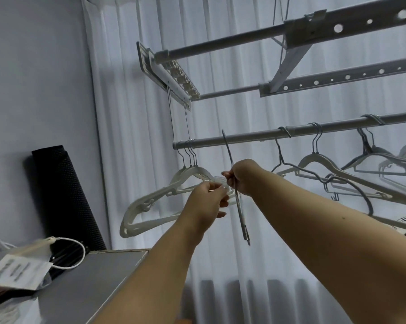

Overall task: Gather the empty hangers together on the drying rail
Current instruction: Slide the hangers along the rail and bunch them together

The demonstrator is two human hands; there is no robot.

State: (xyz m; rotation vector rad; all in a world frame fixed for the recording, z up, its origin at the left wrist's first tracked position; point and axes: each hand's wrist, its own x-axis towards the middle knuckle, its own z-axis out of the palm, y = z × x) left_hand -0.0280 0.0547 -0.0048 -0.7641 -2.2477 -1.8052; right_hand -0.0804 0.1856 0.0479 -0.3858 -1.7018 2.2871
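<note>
Right hand (pixel 240 177) pinches grey hanger (pixel 238 202), edge-on, long axis near vertical, hook apparently just off the rail (pixel 244 139). Left hand (pixel 207 198) grips the white hanger bunch (pixel 155 204) hanging just left, at rail's end.

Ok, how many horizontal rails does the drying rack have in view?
3: top rail, middle rail below it, lowest rail carrying the hangers. Others may lie outside the frame.
</note>
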